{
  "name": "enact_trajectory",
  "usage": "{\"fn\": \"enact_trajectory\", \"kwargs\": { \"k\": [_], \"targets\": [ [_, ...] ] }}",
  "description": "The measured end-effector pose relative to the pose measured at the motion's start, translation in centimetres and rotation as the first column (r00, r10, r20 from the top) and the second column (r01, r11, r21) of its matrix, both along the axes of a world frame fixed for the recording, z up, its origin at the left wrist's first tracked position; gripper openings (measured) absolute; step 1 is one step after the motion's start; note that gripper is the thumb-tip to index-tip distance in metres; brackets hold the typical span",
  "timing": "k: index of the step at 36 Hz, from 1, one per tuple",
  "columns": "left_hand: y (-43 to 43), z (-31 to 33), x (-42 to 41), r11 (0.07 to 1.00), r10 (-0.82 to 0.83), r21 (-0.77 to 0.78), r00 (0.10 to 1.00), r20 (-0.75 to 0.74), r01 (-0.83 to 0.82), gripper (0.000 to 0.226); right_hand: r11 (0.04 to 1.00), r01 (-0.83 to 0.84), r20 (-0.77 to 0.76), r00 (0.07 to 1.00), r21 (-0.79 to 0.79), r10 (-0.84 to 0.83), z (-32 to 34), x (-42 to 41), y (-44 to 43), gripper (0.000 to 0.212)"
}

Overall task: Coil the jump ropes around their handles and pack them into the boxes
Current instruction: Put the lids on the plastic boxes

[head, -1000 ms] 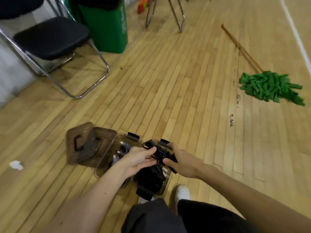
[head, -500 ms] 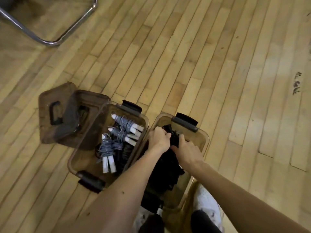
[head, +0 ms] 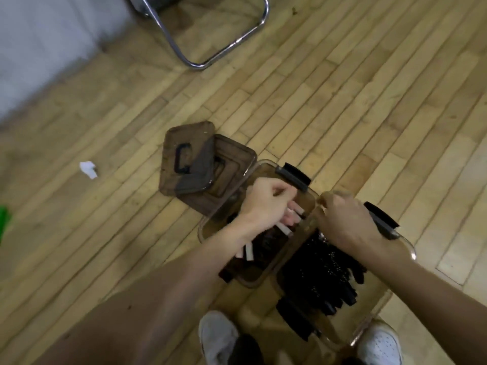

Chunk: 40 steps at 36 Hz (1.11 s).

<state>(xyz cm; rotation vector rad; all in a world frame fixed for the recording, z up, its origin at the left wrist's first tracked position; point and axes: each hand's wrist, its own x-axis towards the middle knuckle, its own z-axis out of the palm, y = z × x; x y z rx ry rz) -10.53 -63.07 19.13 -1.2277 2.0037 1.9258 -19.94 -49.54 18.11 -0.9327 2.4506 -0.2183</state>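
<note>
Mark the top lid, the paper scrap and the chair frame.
top lid (head: 200, 154): head view, brown surface right of its handle.
paper scrap (head: 88, 169): head view, white middle.
chair frame (head: 195, 65): head view, chrome bend on the floor.

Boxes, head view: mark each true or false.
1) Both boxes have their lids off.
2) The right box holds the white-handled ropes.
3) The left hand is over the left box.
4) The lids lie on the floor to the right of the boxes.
1) True: the left box and the right box are open.
2) False: the right box holds black ropes; the white handles are in the left box.
3) True: the left hand is over the left box, by the white handles.
4) False: the lids lie stacked on the floor to the left of the boxes.
</note>
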Motion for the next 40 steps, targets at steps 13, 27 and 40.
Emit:
{"fn": "enact_trajectory", "kwargs": {
  "k": [13,27,40],
  "targets": [
    [-20.8,-14.4,11.8,0.679,0.734,-0.232,0.646,0.211,-0.697,0.073,0.996,0.052,0.682,0.732,-0.072,0.011,-6.4,8.1,-23.2,0.063],
    [-24.8,-21.4,15.5,0.67,0.74,-0.16,0.632,0.229,-0.725,0.059,0.956,0.293,0.668,0.715,-0.016,-0.208,-13.9,9.0,-27.9,0.042],
    [-17.0,-5.9,16.7,0.858,0.38,-0.354,0.924,-0.05,-0.372,0.037,0.94,0.253,0.566,0.751,0.228,-0.339,-1.3,7.7,-13.2,0.029]
  ]
}}
